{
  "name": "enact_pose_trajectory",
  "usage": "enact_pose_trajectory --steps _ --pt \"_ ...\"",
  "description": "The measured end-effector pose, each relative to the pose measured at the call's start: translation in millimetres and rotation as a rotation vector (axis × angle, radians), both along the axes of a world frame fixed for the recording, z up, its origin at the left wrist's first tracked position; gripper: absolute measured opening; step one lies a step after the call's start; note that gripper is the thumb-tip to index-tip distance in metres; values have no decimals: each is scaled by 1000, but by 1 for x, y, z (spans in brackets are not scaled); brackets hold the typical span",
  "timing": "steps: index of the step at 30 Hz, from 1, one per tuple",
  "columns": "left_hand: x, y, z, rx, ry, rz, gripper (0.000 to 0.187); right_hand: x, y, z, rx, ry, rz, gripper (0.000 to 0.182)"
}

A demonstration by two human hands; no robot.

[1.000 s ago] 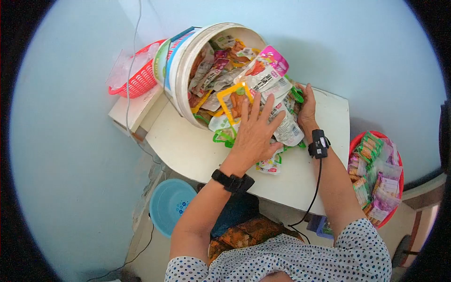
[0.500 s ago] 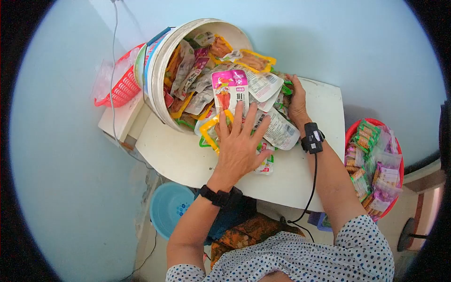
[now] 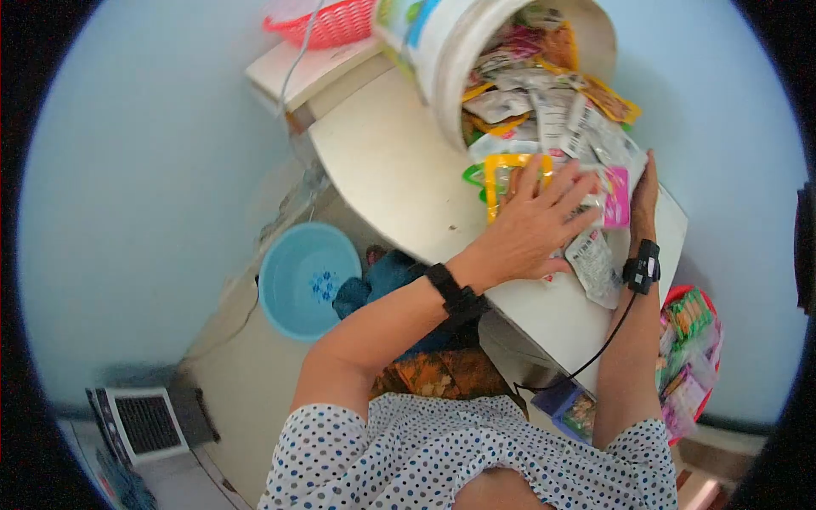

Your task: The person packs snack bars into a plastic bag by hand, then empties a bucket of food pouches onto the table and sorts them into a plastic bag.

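Note:
A white bucket (image 3: 442,42) lies tipped on a white table (image 3: 391,170), and several colourful snack packets (image 3: 552,110) spill from its mouth. My left hand (image 3: 531,225) lies flat with spread fingers on the packets nearest the table edge, over a yellow-framed packet (image 3: 501,170). At the far side of the pile my right hand (image 3: 643,191) presses edge-on against the packets, next to a pink packet (image 3: 618,195). Neither hand grips a packet. Both wrists wear black bands, and the right one has a cable hanging from it.
A red basket (image 3: 327,25) stands on a low shelf behind the bucket. On the floor below the table sits a light blue basin (image 3: 306,280). To the right, a second red basket (image 3: 693,357) holds more packets. A grey device (image 3: 149,421) lies on the floor at bottom left.
The camera has swung down and left, so table and bucket now sit upper right. My left hand has dragged packets toward the table edge, and more packets have slid from the bucket.

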State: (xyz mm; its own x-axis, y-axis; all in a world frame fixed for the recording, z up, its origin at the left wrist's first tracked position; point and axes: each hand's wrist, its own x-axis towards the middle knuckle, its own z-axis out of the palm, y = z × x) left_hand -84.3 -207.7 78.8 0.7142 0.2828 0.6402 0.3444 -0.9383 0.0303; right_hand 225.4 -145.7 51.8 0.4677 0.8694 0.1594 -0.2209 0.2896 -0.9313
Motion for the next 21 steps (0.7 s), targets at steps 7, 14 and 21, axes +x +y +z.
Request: enact_pose_trajectory --steps 7,14,21 --pt "-6 -15 -28 5 -9 -36 80 14 4 -14 -6 -31 8 54" --pt "-7 -21 -32 -19 7 -46 76 12 -14 1 -117 -155 -165 67" --pt "-5 -25 -37 -29 -13 -10 79 6 -59 3 -253 -386 -224 74"
